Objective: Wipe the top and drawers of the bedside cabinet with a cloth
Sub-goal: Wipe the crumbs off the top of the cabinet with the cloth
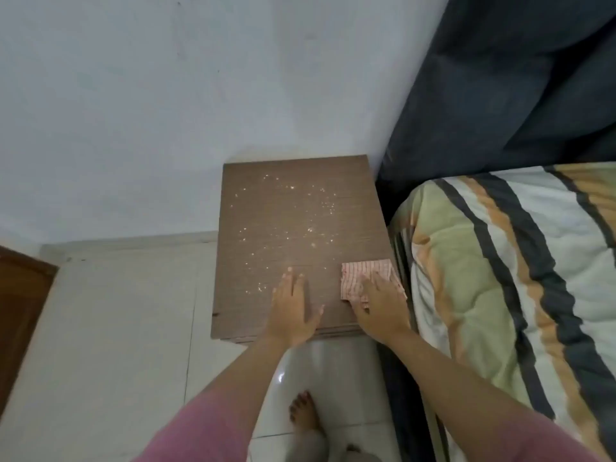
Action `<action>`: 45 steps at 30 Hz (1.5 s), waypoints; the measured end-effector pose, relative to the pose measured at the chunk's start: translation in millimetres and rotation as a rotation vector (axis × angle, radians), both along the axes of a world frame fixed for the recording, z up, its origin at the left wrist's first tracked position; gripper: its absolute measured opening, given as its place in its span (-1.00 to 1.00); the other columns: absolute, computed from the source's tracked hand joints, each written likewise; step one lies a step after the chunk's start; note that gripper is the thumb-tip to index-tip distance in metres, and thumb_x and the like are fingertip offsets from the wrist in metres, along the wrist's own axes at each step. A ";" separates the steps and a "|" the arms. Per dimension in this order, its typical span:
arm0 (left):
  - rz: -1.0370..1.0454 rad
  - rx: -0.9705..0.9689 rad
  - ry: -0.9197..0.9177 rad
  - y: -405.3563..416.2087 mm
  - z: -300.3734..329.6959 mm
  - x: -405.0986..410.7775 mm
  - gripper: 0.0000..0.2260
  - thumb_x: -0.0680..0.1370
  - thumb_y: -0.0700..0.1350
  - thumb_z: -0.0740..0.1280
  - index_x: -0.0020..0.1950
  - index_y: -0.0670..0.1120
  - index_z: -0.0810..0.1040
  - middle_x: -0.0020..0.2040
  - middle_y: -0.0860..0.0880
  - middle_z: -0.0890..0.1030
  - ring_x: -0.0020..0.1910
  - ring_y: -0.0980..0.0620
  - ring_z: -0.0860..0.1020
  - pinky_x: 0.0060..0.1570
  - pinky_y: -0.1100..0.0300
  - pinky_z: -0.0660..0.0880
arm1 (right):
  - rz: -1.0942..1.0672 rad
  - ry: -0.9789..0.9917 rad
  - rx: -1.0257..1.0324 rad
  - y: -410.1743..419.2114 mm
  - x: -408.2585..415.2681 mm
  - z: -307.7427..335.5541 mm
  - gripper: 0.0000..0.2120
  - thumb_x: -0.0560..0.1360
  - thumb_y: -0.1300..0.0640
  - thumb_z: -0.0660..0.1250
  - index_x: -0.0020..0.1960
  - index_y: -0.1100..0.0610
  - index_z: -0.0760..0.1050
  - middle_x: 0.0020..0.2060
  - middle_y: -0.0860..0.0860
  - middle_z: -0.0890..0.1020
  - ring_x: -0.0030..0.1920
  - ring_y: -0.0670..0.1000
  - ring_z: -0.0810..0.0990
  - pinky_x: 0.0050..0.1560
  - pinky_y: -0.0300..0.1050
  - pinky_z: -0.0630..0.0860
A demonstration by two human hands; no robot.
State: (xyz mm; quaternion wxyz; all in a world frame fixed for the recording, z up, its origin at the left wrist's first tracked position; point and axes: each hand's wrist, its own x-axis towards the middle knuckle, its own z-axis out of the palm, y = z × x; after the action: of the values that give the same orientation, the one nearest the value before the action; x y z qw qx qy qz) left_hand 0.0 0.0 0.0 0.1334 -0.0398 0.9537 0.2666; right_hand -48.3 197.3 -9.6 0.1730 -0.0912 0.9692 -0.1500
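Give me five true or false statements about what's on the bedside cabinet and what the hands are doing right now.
1. The right hand rests on the pink striped cloth. True.
2. The left hand holds the cloth. False: it lies flat on the bare brown wooden cabinet top.
3. Pale crumbs are scattered over the top. True.
4. The cloth lies at the top's far left corner. False: it is at the near right.
5. A lamp stands on the cabinet. False: none is there.
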 end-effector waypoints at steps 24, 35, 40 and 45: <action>-0.156 -0.230 0.023 -12.5 -121.8 -33.6 -0.16 0.45 0.35 0.10 0.51 -0.19 0.01 0.54 -0.12 -0.03 0.52 -0.04 -0.09 0.42 -0.05 -0.10 | -0.057 0.149 0.109 -4.4 -40.0 -118.7 -0.46 0.56 -0.16 -0.07 0.51 -0.08 0.03 0.53 0.00 0.05 0.51 0.17 0.01 0.42 0.27 -0.06; -0.172 -0.221 -0.055 -13.8 -114.7 -34.2 -0.17 0.47 0.34 0.09 0.51 -0.20 -0.01 0.54 -0.14 -0.04 0.52 -0.07 -0.09 0.41 -0.13 -0.05 | -0.070 0.165 -0.127 1.1 -43.5 -119.3 -0.48 0.63 -0.09 -0.15 0.48 0.17 0.15 0.46 0.12 0.22 0.47 0.13 0.19 0.41 0.17 0.15; -0.114 -0.207 -0.040 -11.0 -98.3 -59.0 -0.16 0.47 0.33 0.11 0.52 -0.19 -0.05 0.54 -0.11 -0.11 0.51 -0.03 -0.17 0.39 -0.11 -0.16 | -0.084 0.207 -0.275 0.5 -68.5 -102.7 -0.47 0.63 -0.06 -0.07 0.48 0.22 0.14 0.48 0.10 0.14 0.49 -0.02 0.08 0.40 0.18 0.20; -0.073 -0.224 0.018 -17.6 -91.3 -133.9 -0.14 0.47 0.34 0.09 0.52 -0.21 -0.09 0.54 -0.12 -0.18 0.51 -0.07 -0.21 0.38 -0.13 -0.22 | -0.086 0.279 -0.306 -12.2 -136.7 -81.4 -0.48 0.58 0.04 0.01 0.48 0.24 0.15 0.48 0.12 0.14 0.48 -0.07 0.01 0.42 0.14 0.10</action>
State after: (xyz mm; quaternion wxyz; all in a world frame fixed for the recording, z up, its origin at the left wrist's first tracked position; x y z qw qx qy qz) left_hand -133.9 -17.6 -91.3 0.1293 -0.0176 0.9795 0.1535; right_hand -185.1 185.1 -91.0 0.0146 -0.0947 0.9526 -0.2887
